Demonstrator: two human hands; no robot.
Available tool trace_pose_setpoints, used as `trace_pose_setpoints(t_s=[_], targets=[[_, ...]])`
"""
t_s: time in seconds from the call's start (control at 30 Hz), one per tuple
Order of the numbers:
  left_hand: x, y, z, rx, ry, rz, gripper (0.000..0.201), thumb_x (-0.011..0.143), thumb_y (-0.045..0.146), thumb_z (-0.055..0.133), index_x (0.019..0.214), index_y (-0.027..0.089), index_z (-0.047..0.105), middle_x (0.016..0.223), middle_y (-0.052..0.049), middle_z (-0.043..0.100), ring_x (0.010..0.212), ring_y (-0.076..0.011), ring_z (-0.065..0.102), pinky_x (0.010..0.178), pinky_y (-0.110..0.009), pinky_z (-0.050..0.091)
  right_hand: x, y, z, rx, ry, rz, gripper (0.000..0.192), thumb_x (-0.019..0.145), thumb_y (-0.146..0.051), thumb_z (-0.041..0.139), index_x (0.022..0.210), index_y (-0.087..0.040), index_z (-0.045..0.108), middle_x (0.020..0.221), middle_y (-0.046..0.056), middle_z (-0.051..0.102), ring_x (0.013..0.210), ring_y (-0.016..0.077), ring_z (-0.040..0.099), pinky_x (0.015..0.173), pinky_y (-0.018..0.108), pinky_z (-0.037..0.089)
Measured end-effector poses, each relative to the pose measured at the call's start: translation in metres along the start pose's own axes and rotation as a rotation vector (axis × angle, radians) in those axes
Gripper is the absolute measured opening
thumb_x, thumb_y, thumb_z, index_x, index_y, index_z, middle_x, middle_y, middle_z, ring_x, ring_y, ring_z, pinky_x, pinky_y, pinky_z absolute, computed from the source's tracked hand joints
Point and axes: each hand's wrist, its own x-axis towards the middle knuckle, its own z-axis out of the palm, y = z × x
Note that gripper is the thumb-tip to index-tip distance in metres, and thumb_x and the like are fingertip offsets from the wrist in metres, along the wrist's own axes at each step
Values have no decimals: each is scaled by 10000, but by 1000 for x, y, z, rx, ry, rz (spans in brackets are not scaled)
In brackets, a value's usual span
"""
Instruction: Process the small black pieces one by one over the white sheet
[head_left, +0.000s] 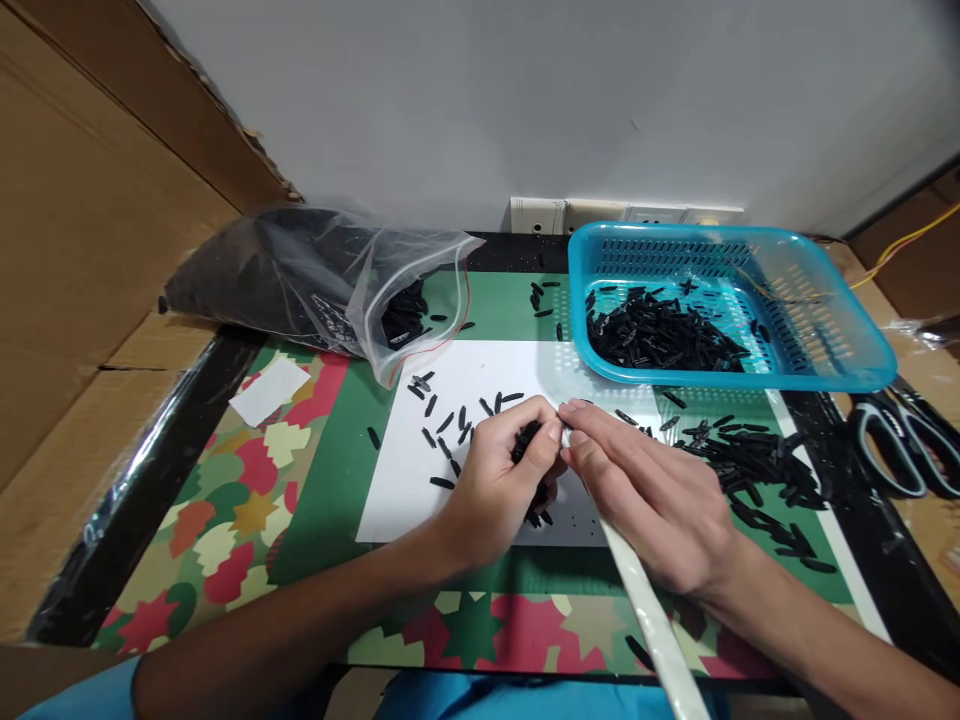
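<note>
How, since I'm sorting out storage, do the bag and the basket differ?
The bag lies on its side, mouth to the right; the basket stands upright. The bag is clear with a red line by its mouth; the basket is blue with perforated walls. The bag bulges with its load; the basket's floor is only partly covered. Both are open and hold black pieces.

1. Upper left of the frame: a bag (pixel 292 270) lies with its mouth towards the centre, pieces (pixel 405 315) inside.
2. Upper right: a basket (pixel 750 380) holds more pieces, mostly in its left half; wall sockets (pixel 538 215) sit behind it.
3. Centre: a paper sheet (pixel 390 500) lies on the tabletop (pixel 322 520), pieces scattered over it.
4. Lower centre: the left hand (pixel 499 480), around pieces, meets the right hand (pixel 660 500); a strip (pixel 651 620) runs from their fingertips to the bottom edge.
5. Right: pieces lie below the basket, left of scissors (pixel 902 440).
6. Left: a slip (pixel 270 390) lies below the bag.
</note>
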Motion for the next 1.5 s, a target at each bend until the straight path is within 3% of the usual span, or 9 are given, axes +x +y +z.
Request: trace_pose_setpoints(t_s=[0.17, 0.37, 0.5, 0.7, 0.93, 1.13, 1.33, 1.43, 1.5], targets=[[3, 6, 2, -175, -23, -94, 415, 1004, 466, 693, 750, 196, 507, 591, 81, 437, 416, -49, 409, 351, -144, 346, 2, 14, 1, -64, 106, -83, 116, 961, -18, 681, 1057, -67, 725, 1015, 246, 837, 1017, 305, 840, 935, 348, 717], [1, 11, 1, -210, -75, -92, 412, 1024, 449, 671, 764, 193, 482, 592, 79, 457, 399, -42, 440, 354, -126, 305, -9, 28, 3, 51, 137, 172, 239, 1028, -60, 611, 1234, -147, 697, 1147, 153, 841, 1078, 227, 830, 926, 284, 701], [2, 16, -1, -184, -61, -42, 429, 1026, 433, 668, 743, 184, 464, 590, 81, 447, 387, -31, 432, 362, -119, 279, -4, 31, 2, -33, 2, 94, 151, 1048, -79, 603, 1132, -136, 715, 1116, 155, 842, 1065, 236, 828, 934, 304, 684], [3, 21, -3, -186, -47, -16, 440, 1020, 438, 670, 737, 189, 444, 577, 84, 436, 371, -30, 415, 360, -123, 247, -4, 32, 4, -106, -188, -65, 196, 1074, -76, 553, 1093, -85, 748, 1115, 155, 835, 1036, 235, 818, 857, 311, 668], [4, 16, -6, -234, -61, -22, 442, 996, 454, 700, 750, 191, 445, 594, 84, 445, 373, -35, 441, 356, -122, 249, -8, 31, 9, -72, -348, -137, 200, 1070, -88, 562, 1043, -67, 759, 1167, 179, 811, 1151, 275, 772, 970, 365, 669], [6, 11, -7, -214, -58, -3, 433, 1026, 435, 671, 752, 189, 443, 600, 85, 450, 376, -31, 449, 359, -119, 261, -8, 27, 13, -39, -349, -172, 247, 1083, -105, 531, 1024, -56, 766, 1143, 179, 810, 1106, 296, 779, 941, 386, 680], [5, 10, -7, -222, -46, 15, 416, 1040, 431, 653, 770, 187, 452, 617, 87, 452, 391, -28, 450, 370, -119, 267, -6, 29, 7, -14, -260, -154, 293, 1069, -49, 491, 913, -104, 733, 1087, 151, 831, 1081, 276, 805, 919, 359, 691], [5, 12, -7, -208, 1, 41, 416, 1048, 442, 638, 776, 190, 448, 614, 89, 455, 389, -28, 446, 376, -125, 266, -8, 28, 3, 76, -169, -61, 216, 1042, -39, 519, 987, -125, 710, 1133, 165, 831, 1071, 245, 815, 891, 326, 698], [4, 14, -6, -187, 25, 48, 415, 1051, 445, 634, 778, 193, 448, 614, 88, 460, 388, -31, 446, 379, -132, 268, -8, 25, 1, 201, -87, 81, 156, 1014, -54, 577, 1038, -153, 695, 1143, 163, 832, 1009, 214, 826, 814, 292, 700]])
